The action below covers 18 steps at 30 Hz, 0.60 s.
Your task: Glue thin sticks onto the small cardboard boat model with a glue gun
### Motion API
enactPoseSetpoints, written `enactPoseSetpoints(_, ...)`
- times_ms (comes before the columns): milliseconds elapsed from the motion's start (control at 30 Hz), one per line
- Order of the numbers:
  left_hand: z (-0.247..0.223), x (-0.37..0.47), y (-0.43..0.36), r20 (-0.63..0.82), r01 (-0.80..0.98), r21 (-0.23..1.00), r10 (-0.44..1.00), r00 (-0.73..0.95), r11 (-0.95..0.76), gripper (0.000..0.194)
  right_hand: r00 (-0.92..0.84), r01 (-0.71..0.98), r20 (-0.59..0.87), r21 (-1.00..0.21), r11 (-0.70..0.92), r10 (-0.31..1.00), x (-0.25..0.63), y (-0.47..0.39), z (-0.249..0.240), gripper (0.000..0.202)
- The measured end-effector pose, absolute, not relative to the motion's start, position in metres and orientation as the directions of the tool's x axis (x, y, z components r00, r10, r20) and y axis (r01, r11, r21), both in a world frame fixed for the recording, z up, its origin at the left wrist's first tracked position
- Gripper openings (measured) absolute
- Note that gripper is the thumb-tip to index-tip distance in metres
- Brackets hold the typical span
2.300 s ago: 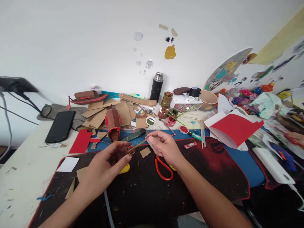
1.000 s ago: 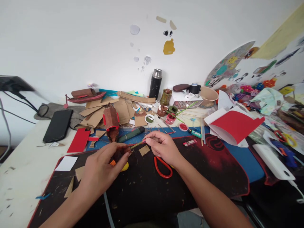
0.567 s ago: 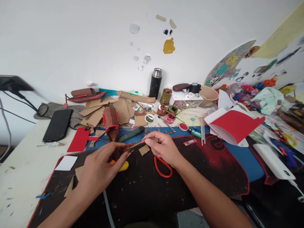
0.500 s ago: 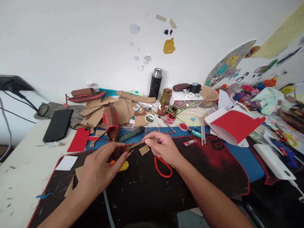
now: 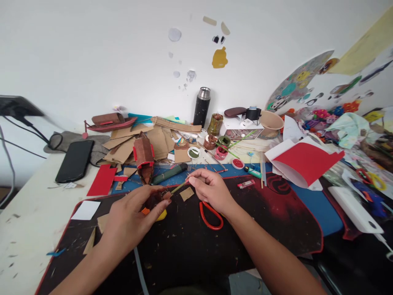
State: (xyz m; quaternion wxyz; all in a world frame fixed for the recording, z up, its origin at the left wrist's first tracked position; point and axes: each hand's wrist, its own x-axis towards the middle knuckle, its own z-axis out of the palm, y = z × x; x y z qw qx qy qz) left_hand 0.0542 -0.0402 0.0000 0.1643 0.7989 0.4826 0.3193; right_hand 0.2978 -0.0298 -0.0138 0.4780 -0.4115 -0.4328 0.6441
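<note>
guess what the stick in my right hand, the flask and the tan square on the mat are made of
Stick: perhaps wood or bamboo, matte, by its thin, straight, yellow-green length.
Flask: bare metal at the top, by its silvery shine; the black body could be coated metal.
Square: probably cardboard, by its flat, dull tan face.

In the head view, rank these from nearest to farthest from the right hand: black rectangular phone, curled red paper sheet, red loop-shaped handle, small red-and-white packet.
1. Red loop-shaped handle: just below the right hand in the view.
2. Small red-and-white packet: to its right.
3. Curled red paper sheet: farther right.
4. Black rectangular phone: over at the left side.
</note>
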Motion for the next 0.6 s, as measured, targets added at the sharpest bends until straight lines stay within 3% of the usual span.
enactPoseSetpoints(600,-0.0055,0.0575,-0.0428,0.484,0.721,0.358,0.778,0.401,-0.594,0.024,-0.19,-0.252,-0.128,-0.952,-0.175,0.973,0.293,-0.0312,-0.021,0.038)
